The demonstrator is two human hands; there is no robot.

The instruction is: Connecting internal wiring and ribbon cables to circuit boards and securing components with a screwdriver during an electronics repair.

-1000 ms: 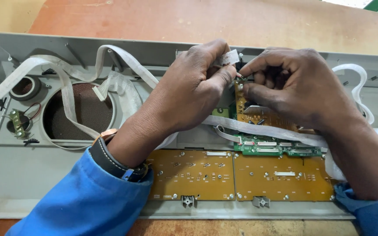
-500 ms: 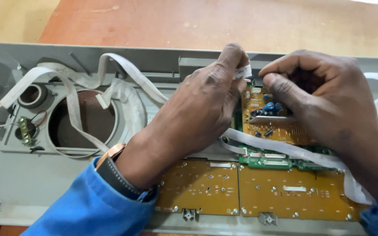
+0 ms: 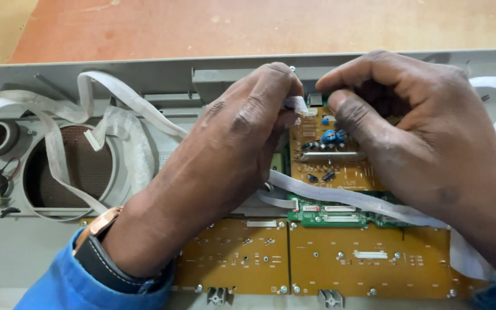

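**Head view: ribbon end pinched at the board's top edge**

Head view shows our left hand (image 3: 242, 138) nearer, its grip closed on the end of the white ribbon cable (image 3: 297, 104), just above the brown circuit board (image 3: 340, 166) near the grey chassis's (image 3: 144, 80) far edge. Our right hand (image 3: 414, 126) curls half-shut beside it; whether it holds anything we cannot tell.

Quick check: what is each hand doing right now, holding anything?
Left hand: closed, pinching the end of a white ribbon cable.
Right hand: fingers curled over the brown circuit board; whether it holds anything cannot be told.
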